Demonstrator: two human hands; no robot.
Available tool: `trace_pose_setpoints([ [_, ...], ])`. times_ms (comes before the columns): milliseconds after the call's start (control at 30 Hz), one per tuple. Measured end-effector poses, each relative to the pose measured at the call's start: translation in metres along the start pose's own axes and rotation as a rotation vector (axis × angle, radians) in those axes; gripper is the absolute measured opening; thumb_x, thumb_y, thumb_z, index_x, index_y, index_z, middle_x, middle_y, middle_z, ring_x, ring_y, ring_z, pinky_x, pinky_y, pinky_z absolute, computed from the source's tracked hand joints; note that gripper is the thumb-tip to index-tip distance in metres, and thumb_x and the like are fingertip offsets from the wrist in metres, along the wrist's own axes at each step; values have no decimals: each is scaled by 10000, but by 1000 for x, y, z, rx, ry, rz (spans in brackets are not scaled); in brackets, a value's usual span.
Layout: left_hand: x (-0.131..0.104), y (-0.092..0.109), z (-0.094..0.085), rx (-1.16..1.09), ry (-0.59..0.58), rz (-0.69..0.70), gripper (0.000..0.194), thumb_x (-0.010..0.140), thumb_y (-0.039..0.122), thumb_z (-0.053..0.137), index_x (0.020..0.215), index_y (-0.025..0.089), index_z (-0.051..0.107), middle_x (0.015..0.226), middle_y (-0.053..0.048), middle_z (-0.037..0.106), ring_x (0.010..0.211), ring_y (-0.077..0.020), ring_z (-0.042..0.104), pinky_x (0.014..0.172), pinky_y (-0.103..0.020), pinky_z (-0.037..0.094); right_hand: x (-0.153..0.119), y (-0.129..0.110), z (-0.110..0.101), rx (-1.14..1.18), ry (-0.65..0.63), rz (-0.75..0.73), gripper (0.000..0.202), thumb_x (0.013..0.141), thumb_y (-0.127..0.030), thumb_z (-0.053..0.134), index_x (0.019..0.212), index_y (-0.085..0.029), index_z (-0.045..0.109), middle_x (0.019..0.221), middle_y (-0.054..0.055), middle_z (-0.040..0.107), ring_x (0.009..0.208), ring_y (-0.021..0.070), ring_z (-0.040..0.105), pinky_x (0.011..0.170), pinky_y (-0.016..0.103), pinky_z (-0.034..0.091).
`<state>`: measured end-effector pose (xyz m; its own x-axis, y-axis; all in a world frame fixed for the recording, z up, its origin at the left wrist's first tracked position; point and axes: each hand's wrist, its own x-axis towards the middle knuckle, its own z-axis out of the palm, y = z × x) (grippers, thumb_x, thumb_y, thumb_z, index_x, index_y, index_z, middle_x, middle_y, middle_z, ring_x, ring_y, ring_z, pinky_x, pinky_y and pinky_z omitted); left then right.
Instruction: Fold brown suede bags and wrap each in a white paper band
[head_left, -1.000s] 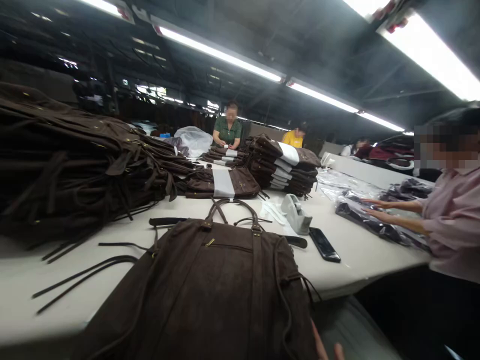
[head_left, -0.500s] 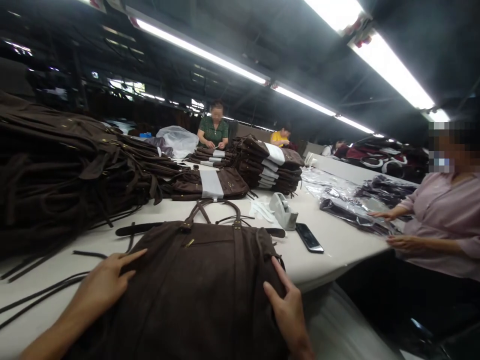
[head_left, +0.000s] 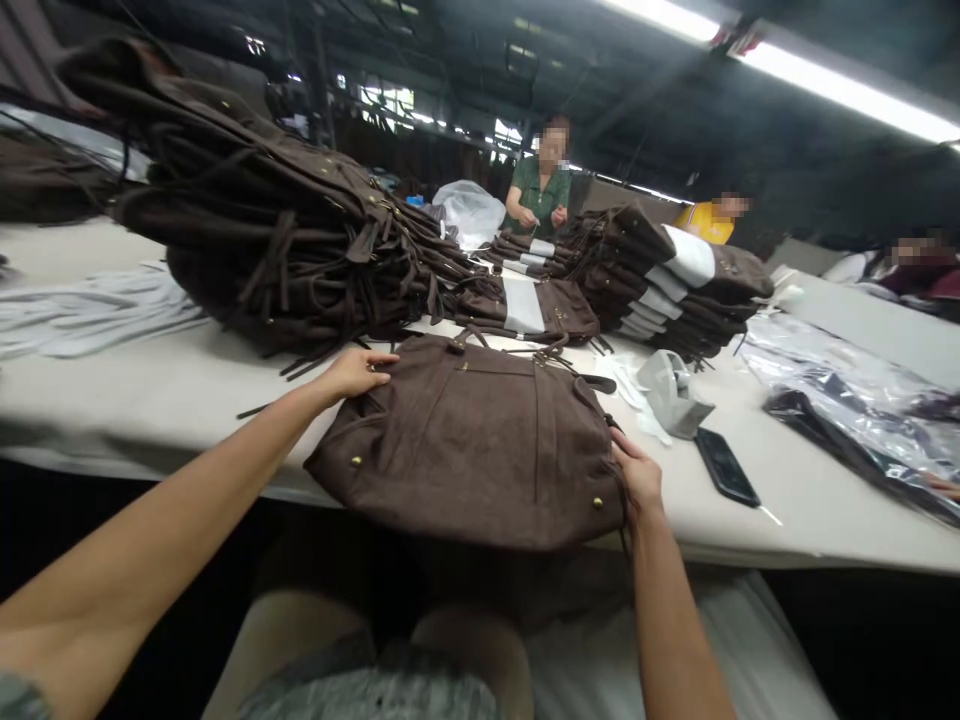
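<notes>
We are gripping a brown suede bag (head_left: 480, 440) lying flat at the desk (head_left: 150, 400) edge: left hand (head_left: 352, 372) fingers pressing its upper left corner, right hand (head_left: 637, 480) fingers clutching its right side. Just beyond, a phone (head_left: 726, 467) is resting; farther back, stacked bags (head_left: 285, 250) are piling up near a seated person (head_left: 541, 190).
</notes>
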<state>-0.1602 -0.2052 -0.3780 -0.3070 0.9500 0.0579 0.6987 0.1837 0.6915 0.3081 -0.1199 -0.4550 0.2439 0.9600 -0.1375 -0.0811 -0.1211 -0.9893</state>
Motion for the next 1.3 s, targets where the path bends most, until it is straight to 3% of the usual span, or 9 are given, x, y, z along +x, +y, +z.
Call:
trace_pose_setpoints([
  [200,-76,0,-4,103,41,79,755,763,600,564,1371,153,525,1290,-133,604,1136,-318,581,977,-422,469,4,8,-7,-66,69,-82,717,519,-436,831,1163,-144,712,1039,70,748,1004,260,680,838,316,584],
  [400,-124,11,43,417,193,135,624,875,349,351,1406,43,467,1005,-160,658,998,-340,589,925,-503,472,-10,-6,-5,-165,148,-191,692,603,-524,743,1182,-147,708,1143,64,717,1126,282,640,923,301,554],
  [567,-116,7,48,131,226,227,428,908,320,355,1174,197,667,1022,-81,671,992,-247,631,894,-358,500,-17,-9,-8,-145,209,-296,709,661,-569,705,1241,-163,674,1209,44,690,1224,285,577,1026,313,494],
  [800,-55,33,-3,-134,690,318,262,911,371,470,928,240,697,931,-18,636,905,-192,613,850,-290,453,40,-17,32,-132,163,-494,682,727,-571,627,1249,-133,660,1287,87,640,1249,286,557,1101,369,416],
  [867,-35,29,1,-64,779,271,308,901,325,426,870,213,711,872,-48,616,855,-210,599,816,-316,458,57,-16,44,-266,72,-488,694,727,-576,574,1230,-107,669,1249,111,660,1210,290,587,1062,385,450],
  [967,-28,5,20,49,774,184,377,887,287,364,845,193,727,825,-80,589,815,-238,585,774,-349,470,65,-10,47,-448,-73,-420,542,666,-501,614,1054,-151,760,1058,105,741,1063,312,667,946,416,524],
  [1067,-43,-24,33,62,733,157,386,908,316,355,927,207,725,854,-71,588,818,-231,599,778,-350,477,47,-10,35,-556,-105,-423,340,642,-406,648,878,-211,796,970,101,756,1015,345,673,956,490,498],
  [1200,-57,-42,28,-8,695,117,375,898,389,377,948,248,721,947,-58,617,878,-231,628,792,-343,483,0,-26,20,-704,-5,-790,323,785,-432,595,926,-210,784,1165,138,681,1161,349,581,1075,541,386],
  [1300,-54,-39,18,-36,642,103,382,875,408,371,918,263,722,957,-51,635,893,-230,642,814,-336,489,-29,-37,14,-753,-250,-979,332,932,-434,499,1047,-248,749,1135,94,697,1097,252,633,1015,411,486],
])
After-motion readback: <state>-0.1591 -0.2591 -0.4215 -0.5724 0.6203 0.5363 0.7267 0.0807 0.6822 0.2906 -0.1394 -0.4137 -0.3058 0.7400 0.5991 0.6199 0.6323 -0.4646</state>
